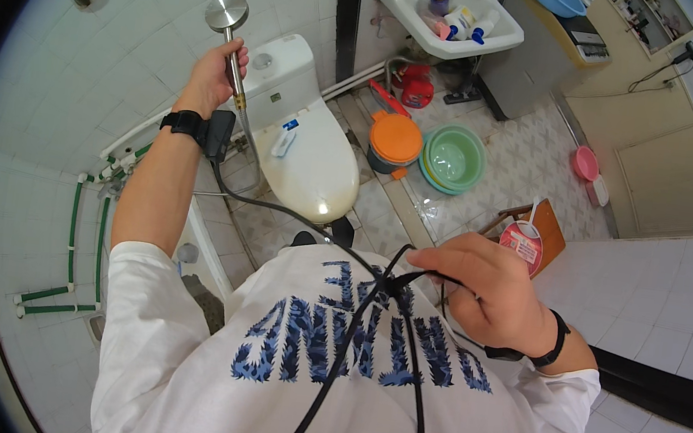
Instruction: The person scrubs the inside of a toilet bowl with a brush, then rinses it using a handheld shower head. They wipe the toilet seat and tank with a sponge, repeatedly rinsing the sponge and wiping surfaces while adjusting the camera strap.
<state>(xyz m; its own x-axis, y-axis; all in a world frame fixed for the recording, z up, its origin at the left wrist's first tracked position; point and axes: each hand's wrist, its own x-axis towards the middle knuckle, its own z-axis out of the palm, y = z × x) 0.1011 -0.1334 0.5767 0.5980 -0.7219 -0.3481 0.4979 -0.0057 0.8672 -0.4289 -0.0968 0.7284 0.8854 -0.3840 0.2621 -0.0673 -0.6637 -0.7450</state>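
My left hand (215,74) grips the handle of a metal hand shower (227,12), held up with its round head at the top. A silver shower hose (253,153) hangs from the handle's brass-coloured end, beside the toilet tank. In front of my shirt, my right hand (493,293) has its fingers closed on a black cable (420,274) near where several cables are bunched. Part of the grip is hidden by the fingers. Below and ahead is a white toilet (321,155) with its lid down. A small blue-and-white item (285,137) lies on that lid.
A washbasin (505,35) holding several bottles is at the far side. On the tiled floor stand an orange-lidded bucket (395,138), stacked basins (455,158) and a wooden stool (549,232). Green-and-white pipes (74,228) run along the left wall.
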